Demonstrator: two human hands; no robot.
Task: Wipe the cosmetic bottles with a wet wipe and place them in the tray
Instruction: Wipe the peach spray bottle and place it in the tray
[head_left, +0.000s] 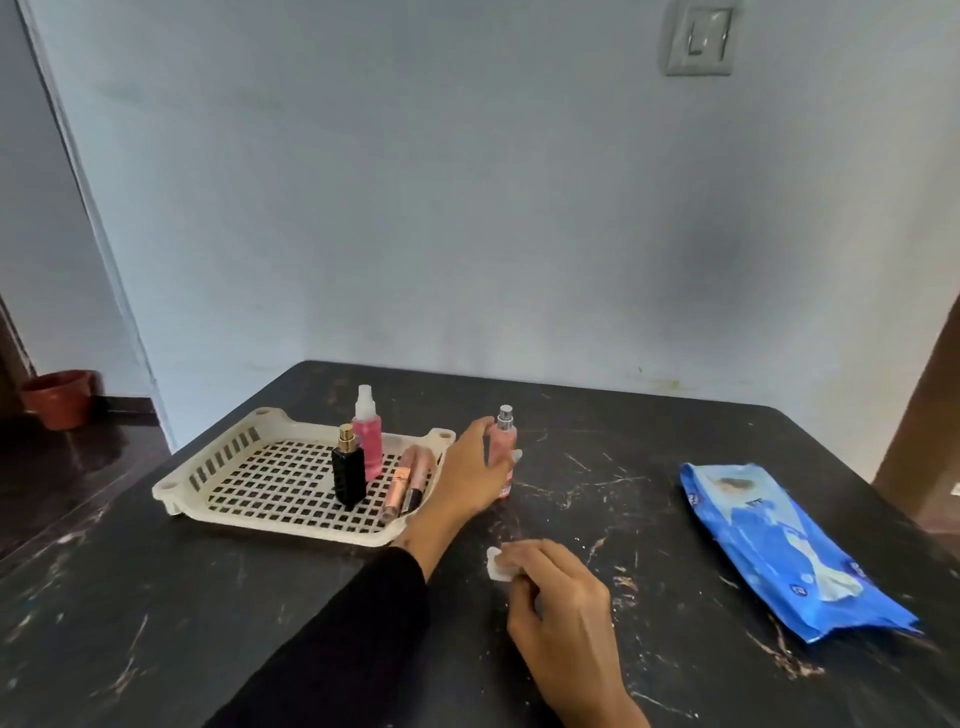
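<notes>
My left hand (470, 470) curls its fingers round the small pink spray bottle (504, 449), upright on the table (156, 597) just right of the tray (218, 457). My right hand (558, 597), nearer me than the tray, pinches the folded wet wipe (496, 561).

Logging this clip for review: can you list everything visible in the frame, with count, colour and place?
tray: 1, cream, left on the table
black bottle: 1, gold cap, upright in the tray
pink spray bottle: 1, clear cap, upright in the tray
cosmetic tubes: about 3, pinkish, lying in the tray
small pink bottle: 1, silver top, upright on the table right of the tray
wet wipe: 1, white, table centre
wipes pack: 1, blue, right
table: 1, dark marbled
pot: 1, reddish, floor left
wall switch: 1, grey
left hand: grips the small pink bottle
right hand: holds the wet wipe
</notes>
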